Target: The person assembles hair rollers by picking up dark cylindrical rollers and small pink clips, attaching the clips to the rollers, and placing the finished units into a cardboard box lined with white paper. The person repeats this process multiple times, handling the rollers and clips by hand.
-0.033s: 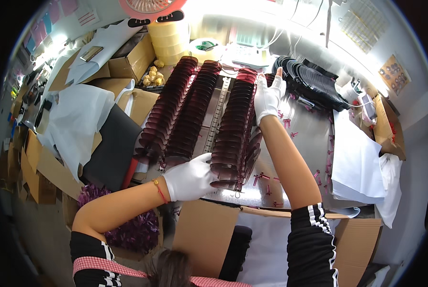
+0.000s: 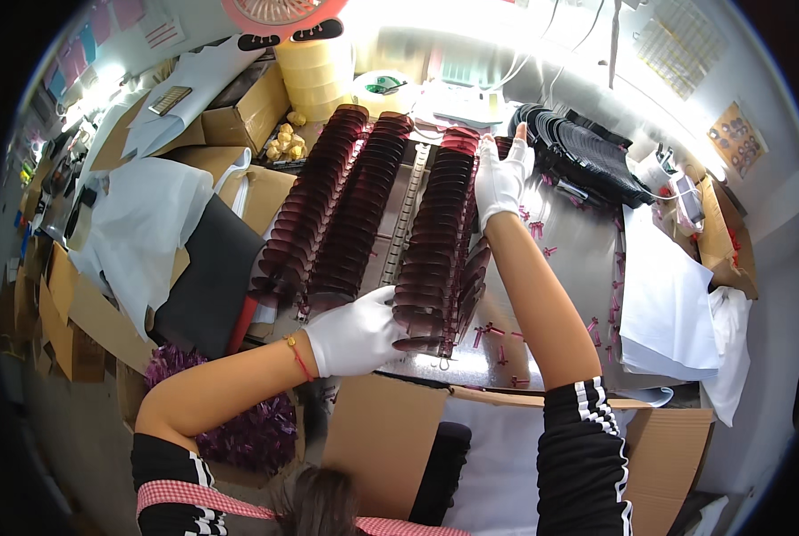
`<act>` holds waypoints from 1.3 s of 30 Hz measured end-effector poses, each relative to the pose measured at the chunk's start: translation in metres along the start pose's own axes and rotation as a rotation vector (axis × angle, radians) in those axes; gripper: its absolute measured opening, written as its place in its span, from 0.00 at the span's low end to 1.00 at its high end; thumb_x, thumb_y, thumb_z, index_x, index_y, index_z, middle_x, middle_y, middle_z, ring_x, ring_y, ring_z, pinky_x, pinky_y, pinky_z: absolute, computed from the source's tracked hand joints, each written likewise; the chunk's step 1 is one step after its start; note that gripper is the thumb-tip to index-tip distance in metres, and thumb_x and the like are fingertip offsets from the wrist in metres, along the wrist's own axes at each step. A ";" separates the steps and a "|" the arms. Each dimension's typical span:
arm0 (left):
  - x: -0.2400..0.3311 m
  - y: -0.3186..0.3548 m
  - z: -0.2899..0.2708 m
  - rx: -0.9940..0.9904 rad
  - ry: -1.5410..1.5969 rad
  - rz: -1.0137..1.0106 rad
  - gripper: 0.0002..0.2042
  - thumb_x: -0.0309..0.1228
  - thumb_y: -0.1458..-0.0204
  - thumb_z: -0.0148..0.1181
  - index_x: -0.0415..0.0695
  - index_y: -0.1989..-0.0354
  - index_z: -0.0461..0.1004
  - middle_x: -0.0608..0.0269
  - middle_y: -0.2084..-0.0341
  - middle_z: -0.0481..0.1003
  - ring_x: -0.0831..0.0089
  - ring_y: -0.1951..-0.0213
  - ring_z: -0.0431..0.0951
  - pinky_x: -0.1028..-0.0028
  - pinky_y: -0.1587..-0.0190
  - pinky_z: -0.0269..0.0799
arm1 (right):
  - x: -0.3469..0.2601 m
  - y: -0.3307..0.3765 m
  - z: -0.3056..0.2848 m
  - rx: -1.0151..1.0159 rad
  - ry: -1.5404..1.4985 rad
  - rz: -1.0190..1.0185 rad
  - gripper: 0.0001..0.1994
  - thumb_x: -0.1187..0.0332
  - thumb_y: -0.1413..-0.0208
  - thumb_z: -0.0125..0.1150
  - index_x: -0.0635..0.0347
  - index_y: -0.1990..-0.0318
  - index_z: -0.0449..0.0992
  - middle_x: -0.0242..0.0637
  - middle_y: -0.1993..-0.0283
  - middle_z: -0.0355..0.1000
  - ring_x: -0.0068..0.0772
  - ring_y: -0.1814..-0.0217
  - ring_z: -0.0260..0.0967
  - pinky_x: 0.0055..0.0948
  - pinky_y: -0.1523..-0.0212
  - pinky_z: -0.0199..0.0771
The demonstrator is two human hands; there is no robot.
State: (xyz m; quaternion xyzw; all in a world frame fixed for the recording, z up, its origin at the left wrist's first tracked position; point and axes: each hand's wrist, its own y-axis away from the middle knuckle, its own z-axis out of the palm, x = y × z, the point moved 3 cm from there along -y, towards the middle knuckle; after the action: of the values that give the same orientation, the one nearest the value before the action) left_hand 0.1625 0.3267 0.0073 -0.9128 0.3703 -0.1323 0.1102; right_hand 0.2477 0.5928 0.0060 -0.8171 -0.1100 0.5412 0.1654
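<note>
Dark red, see-through lens-shaped pieces stand in overlapping rows on long racks. My left hand (image 2: 357, 332), in a white glove, is at the near end of the right-hand rack (image 2: 435, 232); its fingers go in behind the lens pieces and are partly hidden. At the far end of the same rack, my right hand (image 2: 503, 183) rests along the right side with fingers stretched and apart, bare fingertips showing from the white glove. Two more filled rows (image 2: 315, 201) lie to the left, with a bare toothed strip (image 2: 407, 213) between.
Small pink clips (image 2: 489, 332) lie scattered on the metal tabletop (image 2: 574, 268). A curved stack of black pieces (image 2: 578, 156) sits at the back right, white sheets (image 2: 668, 299) at the right. An open carton (image 2: 382, 415) stands in front of me; tape rolls (image 2: 315, 76) stand behind.
</note>
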 end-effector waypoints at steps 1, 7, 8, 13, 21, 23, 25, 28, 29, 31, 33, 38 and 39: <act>0.001 -0.002 -0.005 0.078 -0.017 -0.005 0.18 0.30 0.58 0.61 0.49 0.54 0.82 0.62 0.51 0.77 0.59 0.45 0.74 0.57 0.37 0.65 | 0.000 -0.006 0.004 0.003 0.010 0.014 0.37 0.56 0.40 0.61 0.47 0.27 0.51 0.69 0.27 0.40 0.61 0.25 0.43 0.43 0.29 0.50; -0.003 0.001 -0.003 -0.030 -0.041 -0.003 0.19 0.29 0.59 0.60 0.46 0.55 0.82 0.59 0.51 0.77 0.56 0.44 0.74 0.55 0.37 0.65 | 0.015 -0.040 0.026 -0.031 0.085 -0.025 0.36 0.56 0.40 0.61 0.46 0.27 0.53 0.68 0.27 0.39 0.60 0.25 0.45 0.39 0.29 0.53; -0.003 -0.003 -0.004 0.011 -0.026 0.008 0.19 0.29 0.59 0.59 0.46 0.55 0.82 0.58 0.51 0.77 0.56 0.44 0.74 0.55 0.37 0.65 | 0.018 -0.051 0.023 -0.061 0.077 -0.016 0.35 0.56 0.40 0.61 0.47 0.27 0.53 0.68 0.26 0.38 0.60 0.25 0.45 0.39 0.29 0.53; -0.006 0.007 0.002 -0.024 0.003 -0.009 0.20 0.29 0.59 0.59 0.45 0.54 0.82 0.57 0.50 0.76 0.55 0.44 0.74 0.55 0.37 0.65 | 0.004 -0.060 0.046 -0.286 -0.270 0.116 0.17 0.74 0.41 0.56 0.61 0.44 0.75 0.40 0.49 0.73 0.24 0.56 0.70 0.23 0.50 0.70; -0.001 -0.003 -0.008 0.119 0.027 -0.010 0.14 0.31 0.53 0.64 0.43 0.57 0.82 0.58 0.56 0.78 0.57 0.46 0.75 0.57 0.40 0.69 | 0.023 -0.084 0.053 -0.593 -0.270 0.168 0.13 0.71 0.45 0.54 0.61 0.53 0.77 0.36 0.60 0.73 0.26 0.61 0.69 0.25 0.58 0.69; 0.003 -0.002 -0.004 0.183 -0.061 -0.028 0.11 0.35 0.53 0.67 0.42 0.65 0.81 0.59 0.62 0.77 0.56 0.51 0.75 0.57 0.42 0.70 | 0.031 -0.082 0.045 -0.465 -0.347 0.233 0.13 0.72 0.46 0.55 0.61 0.53 0.76 0.35 0.60 0.73 0.25 0.60 0.69 0.25 0.58 0.69; 0.008 -0.002 0.000 0.255 -0.068 -0.146 0.14 0.38 0.55 0.71 0.41 0.68 0.79 0.58 0.65 0.75 0.55 0.55 0.75 0.56 0.44 0.70 | 0.044 -0.090 0.032 -0.458 -0.415 0.287 0.12 0.72 0.44 0.56 0.60 0.53 0.76 0.33 0.59 0.74 0.27 0.59 0.70 0.29 0.53 0.69; 0.016 0.002 0.001 0.446 0.065 -0.405 0.31 0.46 0.65 0.78 0.42 0.61 0.65 0.54 0.60 0.69 0.50 0.55 0.73 0.52 0.45 0.69 | 0.048 -0.081 0.016 -0.511 -0.749 0.579 0.08 0.69 0.39 0.56 0.60 0.56 0.77 0.37 0.57 0.78 0.32 0.55 0.74 0.33 0.48 0.72; 0.025 0.005 0.000 0.611 0.020 -0.435 0.35 0.47 0.66 0.78 0.42 0.56 0.63 0.52 0.56 0.67 0.48 0.51 0.71 0.48 0.43 0.66 | 0.031 -0.068 0.014 -0.549 -0.775 0.656 0.07 0.69 0.38 0.56 0.60 0.57 0.77 0.37 0.57 0.78 0.32 0.56 0.75 0.33 0.48 0.74; 0.043 -0.007 -0.003 0.689 -0.075 -0.529 0.39 0.49 0.67 0.78 0.43 0.51 0.61 0.50 0.50 0.64 0.46 0.44 0.66 0.43 0.40 0.60 | 0.020 -0.054 -0.001 -0.651 -0.805 0.780 0.07 0.67 0.37 0.58 0.59 0.58 0.77 0.36 0.59 0.79 0.30 0.59 0.76 0.31 0.51 0.79; 0.054 -0.024 -0.005 0.597 -0.153 -0.601 0.41 0.50 0.68 0.78 0.44 0.48 0.61 0.49 0.46 0.63 0.42 0.40 0.63 0.41 0.36 0.52 | 0.021 -0.053 -0.017 -0.878 -0.784 0.712 0.07 0.67 0.37 0.59 0.59 0.57 0.77 0.34 0.59 0.79 0.28 0.58 0.77 0.29 0.51 0.79; 0.049 -0.037 0.011 0.678 -0.253 -0.674 0.42 0.42 0.66 0.77 0.45 0.41 0.60 0.51 0.43 0.62 0.45 0.39 0.63 0.43 0.37 0.55 | 0.017 -0.065 -0.031 -1.269 -0.508 0.603 0.10 0.64 0.39 0.61 0.56 0.53 0.75 0.31 0.54 0.77 0.22 0.56 0.76 0.27 0.51 0.80; 0.049 -0.036 0.011 0.672 -0.233 -0.677 0.43 0.41 0.66 0.77 0.45 0.40 0.60 0.51 0.43 0.62 0.46 0.39 0.63 0.43 0.37 0.55 | 0.014 -0.067 -0.034 -1.257 -0.431 0.584 0.12 0.65 0.39 0.61 0.55 0.50 0.73 0.31 0.52 0.76 0.22 0.54 0.76 0.30 0.51 0.81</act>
State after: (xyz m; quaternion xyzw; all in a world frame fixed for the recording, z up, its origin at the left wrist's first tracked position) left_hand 0.2231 0.3188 0.0155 -0.9047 -0.0251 -0.1696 0.3901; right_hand 0.2848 0.6543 0.0324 -0.6290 -0.2079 0.5469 -0.5119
